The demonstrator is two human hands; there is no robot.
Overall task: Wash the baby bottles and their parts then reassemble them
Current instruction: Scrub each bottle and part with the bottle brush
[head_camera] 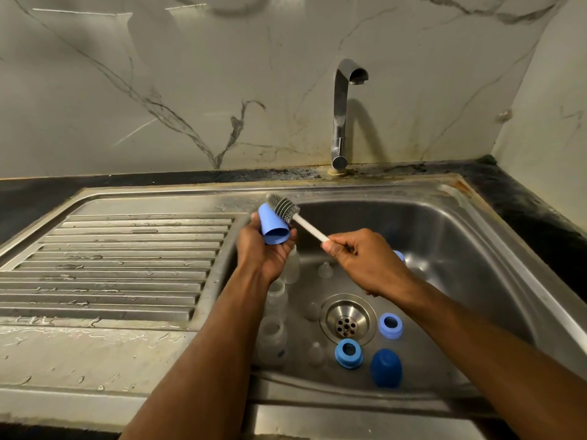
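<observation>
Blue bottle cap (273, 226), light, rigid, likely slippery, gripped in left hand (265, 252); right hand (365, 262) pinches brush (283, 206) handle.

— What's that light blue bottle cap (273, 228) doing up there?

— It's tilted, open end toward us, with the grey bristled bottle brush (283, 205) against its outside, white handle slanting down to the right.

— And in the basin?

— Clear bottles (273, 339) lie along the left side, clear teats (325, 270) near them. Two blue collar rings (348, 353) sit by the drain, and a dark blue cap (386, 367) rests in front.
</observation>
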